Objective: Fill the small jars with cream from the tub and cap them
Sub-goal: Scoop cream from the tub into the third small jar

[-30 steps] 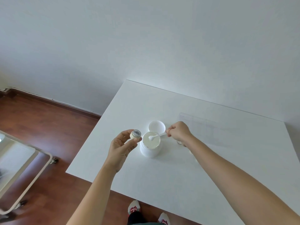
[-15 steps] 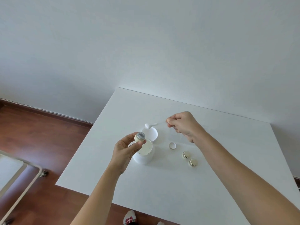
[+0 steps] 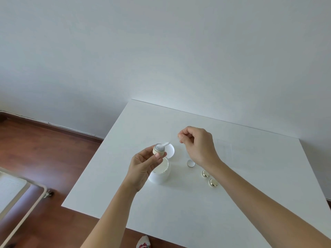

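My left hand (image 3: 143, 165) holds a small cream-coloured jar (image 3: 158, 149) upright between thumb and fingers, above the open white tub (image 3: 159, 173) of cream. My right hand (image 3: 198, 145) pinches the thin handle of a small white spatula (image 3: 163, 144), whose cream-laden tip rests in the jar's mouth. The tub's round white lid (image 3: 169, 150) lies flat just behind the tub. A small white cap (image 3: 190, 163) lies on the table below my right hand. Two capped gold-topped jars (image 3: 205, 173) (image 3: 213, 182) stand right of the tub.
The white table (image 3: 179, 212) stands against a white wall, with its left edge over a wooden floor. A pale cart (image 3: 21, 194) on castors stands at the lower left. My feet show under the table's front edge.
The spatula left the tub with cream, swung up past the lid and now has its tip in the jar held by my left hand. The view shifted right, so the gold-topped jars show.
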A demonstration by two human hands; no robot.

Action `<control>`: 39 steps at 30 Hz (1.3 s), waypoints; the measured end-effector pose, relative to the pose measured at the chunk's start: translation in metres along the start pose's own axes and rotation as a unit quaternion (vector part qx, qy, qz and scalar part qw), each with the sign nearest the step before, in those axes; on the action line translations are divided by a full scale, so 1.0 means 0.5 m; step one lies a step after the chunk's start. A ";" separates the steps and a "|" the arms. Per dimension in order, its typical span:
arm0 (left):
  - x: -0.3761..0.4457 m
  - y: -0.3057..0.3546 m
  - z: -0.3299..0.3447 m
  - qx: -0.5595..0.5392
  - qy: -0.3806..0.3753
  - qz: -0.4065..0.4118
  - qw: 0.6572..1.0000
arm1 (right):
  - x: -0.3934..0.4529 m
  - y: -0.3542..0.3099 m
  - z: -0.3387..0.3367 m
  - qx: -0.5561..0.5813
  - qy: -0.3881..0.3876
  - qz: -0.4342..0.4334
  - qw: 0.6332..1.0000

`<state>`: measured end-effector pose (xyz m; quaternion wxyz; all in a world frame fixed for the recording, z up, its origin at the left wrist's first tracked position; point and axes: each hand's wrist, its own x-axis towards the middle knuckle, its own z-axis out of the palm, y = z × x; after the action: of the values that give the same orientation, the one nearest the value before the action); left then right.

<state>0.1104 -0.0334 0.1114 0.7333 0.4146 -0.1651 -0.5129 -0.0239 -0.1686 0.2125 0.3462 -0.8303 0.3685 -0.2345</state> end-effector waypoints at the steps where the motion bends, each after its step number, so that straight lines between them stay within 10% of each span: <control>1: -0.001 0.001 0.001 -0.005 0.001 0.000 1.000 | -0.008 -0.001 0.001 -0.007 0.004 -0.037 0.999; 18: 0.005 0.010 0.006 -0.056 0.028 0.012 0.998 | -0.050 0.055 -0.007 -0.068 0.088 -0.291 0.950; 26: -0.005 0.010 -0.027 -0.066 0.045 0.012 0.997 | -0.027 0.059 0.019 0.131 0.067 0.029 0.989; 39: -0.052 0.015 -0.103 -0.039 0.079 -0.005 0.996 | 0.009 0.088 0.223 -0.315 -0.146 -0.114 0.931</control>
<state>0.1384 0.0130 0.0910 0.7570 0.4258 -0.0845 -0.4884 0.0311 -0.1489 0.1078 0.0878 -0.9580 0.2722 -0.0206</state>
